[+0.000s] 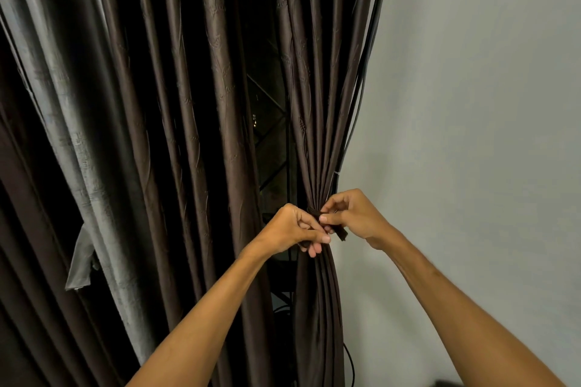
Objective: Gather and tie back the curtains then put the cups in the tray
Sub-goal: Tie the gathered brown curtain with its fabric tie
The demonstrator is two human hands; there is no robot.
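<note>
A dark brown curtain (314, 110) hangs bunched into a narrow bundle beside the right wall. A dark brown tie-back band (341, 233) is wrapped round the bundle at its waist. My left hand (290, 228) pinches one end of the band against the bundle from the left. My right hand (353, 217) pinches the other end from the right, with a short tail of the band sticking out below its fingers. More brown curtain (176, 135) hangs loose to the left. No cups or tray are in view.
A pale grey wall (471, 104) fills the right side. Dark cables (366, 78) run down the wall edge behind the bundle. A grey lining panel (78, 151) hangs at the left. Dark window glass (270, 135) shows between the curtains.
</note>
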